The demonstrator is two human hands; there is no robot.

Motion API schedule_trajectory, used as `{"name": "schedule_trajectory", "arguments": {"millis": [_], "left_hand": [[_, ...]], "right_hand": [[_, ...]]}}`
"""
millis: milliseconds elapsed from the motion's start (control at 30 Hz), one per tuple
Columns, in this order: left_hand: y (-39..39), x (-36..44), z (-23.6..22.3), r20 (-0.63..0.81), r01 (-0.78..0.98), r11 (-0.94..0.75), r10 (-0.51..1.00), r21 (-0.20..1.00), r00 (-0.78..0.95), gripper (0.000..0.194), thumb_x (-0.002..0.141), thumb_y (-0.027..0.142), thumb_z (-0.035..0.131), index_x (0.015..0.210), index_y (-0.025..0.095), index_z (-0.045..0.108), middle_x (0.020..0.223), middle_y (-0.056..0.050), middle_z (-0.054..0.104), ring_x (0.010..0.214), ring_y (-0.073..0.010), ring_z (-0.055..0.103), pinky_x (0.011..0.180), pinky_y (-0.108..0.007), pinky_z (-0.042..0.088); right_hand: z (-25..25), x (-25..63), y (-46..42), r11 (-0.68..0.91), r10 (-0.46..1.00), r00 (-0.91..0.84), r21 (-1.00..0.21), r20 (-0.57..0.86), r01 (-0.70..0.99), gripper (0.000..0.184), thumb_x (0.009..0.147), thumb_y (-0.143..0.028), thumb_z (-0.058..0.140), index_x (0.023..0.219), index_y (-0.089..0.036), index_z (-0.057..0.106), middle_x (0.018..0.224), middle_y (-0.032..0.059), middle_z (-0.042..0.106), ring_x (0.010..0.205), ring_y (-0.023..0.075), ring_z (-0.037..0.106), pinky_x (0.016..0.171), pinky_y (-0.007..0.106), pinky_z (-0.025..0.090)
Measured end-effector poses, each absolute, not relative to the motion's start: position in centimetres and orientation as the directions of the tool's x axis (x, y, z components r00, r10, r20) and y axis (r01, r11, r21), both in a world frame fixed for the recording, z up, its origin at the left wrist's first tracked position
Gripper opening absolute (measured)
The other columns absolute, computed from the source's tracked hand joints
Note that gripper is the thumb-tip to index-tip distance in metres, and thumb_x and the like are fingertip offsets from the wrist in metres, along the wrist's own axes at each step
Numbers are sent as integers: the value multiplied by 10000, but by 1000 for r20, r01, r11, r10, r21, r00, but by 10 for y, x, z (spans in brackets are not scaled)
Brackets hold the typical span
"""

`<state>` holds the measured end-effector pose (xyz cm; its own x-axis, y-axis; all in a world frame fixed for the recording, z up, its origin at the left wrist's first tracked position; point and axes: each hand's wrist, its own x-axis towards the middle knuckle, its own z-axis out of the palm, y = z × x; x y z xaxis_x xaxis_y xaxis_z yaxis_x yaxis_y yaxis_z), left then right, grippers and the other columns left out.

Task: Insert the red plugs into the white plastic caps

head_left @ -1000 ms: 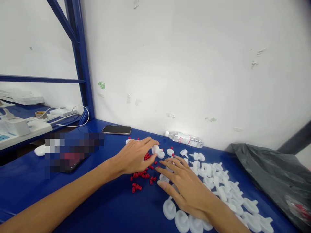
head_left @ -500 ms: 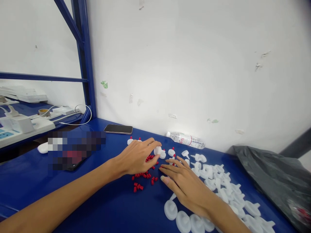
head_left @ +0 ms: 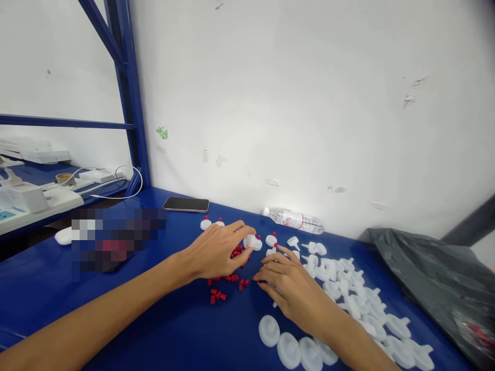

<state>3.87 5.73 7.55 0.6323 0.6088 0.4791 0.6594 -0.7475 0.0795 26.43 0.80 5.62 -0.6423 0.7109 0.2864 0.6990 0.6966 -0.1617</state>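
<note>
My left hand (head_left: 221, 248) is closed over the far side of the red pile, its thumb and fingers round a white round plastic piece (head_left: 248, 240). Small red caps (head_left: 218, 296) lie under and in front of that hand. My right hand (head_left: 286, 282) hovers low to the right, thumb and fingertips together; whatever they pinch is hidden. Just beyond it, white pieces tipped with red caps (head_left: 271, 240) stand on the table. Loose white pieces with spouts (head_left: 350, 288) spread to the right, and several round ones (head_left: 289, 351) line the near side.
Along the wall lie a plastic bottle (head_left: 294, 220) and a phone (head_left: 186, 204). A dark plastic bag (head_left: 421, 278) covers the right side of the blue table (head_left: 166, 330). At far left are a power strip (head_left: 58, 202) and cables. A blurred patch hides something at left.
My right thumb has drawn in against the fingertips, which have dropped slightly nearer. My left hand stays nearly in place, still holding the white piece. The view has shifted slightly.
</note>
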Motion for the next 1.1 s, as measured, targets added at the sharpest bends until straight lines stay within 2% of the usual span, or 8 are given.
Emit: {"name": "schedule_trajectory", "arguments": {"millis": [133, 300, 400, 467, 567, 700, 867, 1100], "left_hand": [[57, 40, 75, 477, 649, -755, 605, 89, 638, 286, 992, 350, 458, 1220, 222, 574, 1145, -22, 680, 911, -203, 699, 660, -316, 478], [58, 39, 72, 503, 644, -759, 596, 98, 626, 338, 991, 357, 462, 1271, 200, 566, 1162, -48, 684, 934, -207, 699, 709, -322, 517], [57, 39, 72, 518, 642, -760, 591, 101, 619, 398, 990, 349, 468, 1358, 209, 527, 1189, -55, 677, 931, -205, 704, 704, -325, 531], [57, 39, 72, 537, 623, -774, 577, 117, 615, 389, 989, 349, 474, 1350, 218, 535, 1175, -46, 679, 913, -197, 708, 689, -319, 534], [56, 39, 72, 590, 586, -801, 534, 124, 606, 333, 980, 356, 503, 1273, 214, 568, 1146, -37, 692, 874, -188, 711, 678, -316, 537], [55, 40, 70, 656, 508, -858, 427, 77, 622, 324, 954, 352, 576, 1243, 204, 561, 1111, -32, 722, 842, -167, 716, 641, -283, 526], [52, 41, 68, 706, 422, -906, 290, -14, 646, 342, 946, 354, 613, 1241, 190, 553, 1106, -48, 729, 828, -149, 722, 581, -243, 500], [49, 43, 69, 674, 424, -903, 274, -64, 686, 365, 986, 367, 564, 1323, 232, 534, 1119, -43, 716, 718, -112, 700, 500, -224, 445]], "right_hand": [[54, 264, 10, 701, 704, -651, -133, 286, 700, 218, 982, -150, 549, 1035, -270, 722, 952, -5, 745, 1076, 197, 630, 1169, 510, 263], [57, 266, 8, 711, 691, -643, -147, 330, 688, 345, 1005, -144, 475, 1269, -300, 633, 1023, 22, 691, 1013, 195, 635, 1124, 516, 359], [64, 267, 5, 652, 748, -536, -284, 390, 703, 361, 1016, -177, 443, 1314, -301, 603, 1066, 48, 657, 919, 193, 649, 928, 425, 526], [69, 268, 5, 584, 802, -411, -424, 434, 692, 315, 1012, -223, 467, 1262, -307, 640, 1082, 54, 660, 898, 198, 663, 830, 384, 559], [76, 268, 5, 483, 867, -211, -653, 452, 583, 234, 989, -327, 547, 1177, -300, 683, 1120, 55, 690, 996, 222, 682, 904, 400, 553], [81, 270, 8, 315, 949, -69, -902, 309, 296, 249, 866, -441, 720, 1022, -248, 700, 1029, 46, 738, 977, 216, 704, 889, 352, 563], [82, 270, 9, 204, 978, -78, -971, 196, 125, 316, 712, -431, 857, 844, -218, 667, 809, -5, 730, 751, 149, 686, 696, 252, 538], [84, 264, 7, 211, 975, -85, -973, 204, 88, 354, 638, -433, 904, 793, -205, 682, 763, 6, 735, 730, 170, 701, 711, 287, 568]]}}
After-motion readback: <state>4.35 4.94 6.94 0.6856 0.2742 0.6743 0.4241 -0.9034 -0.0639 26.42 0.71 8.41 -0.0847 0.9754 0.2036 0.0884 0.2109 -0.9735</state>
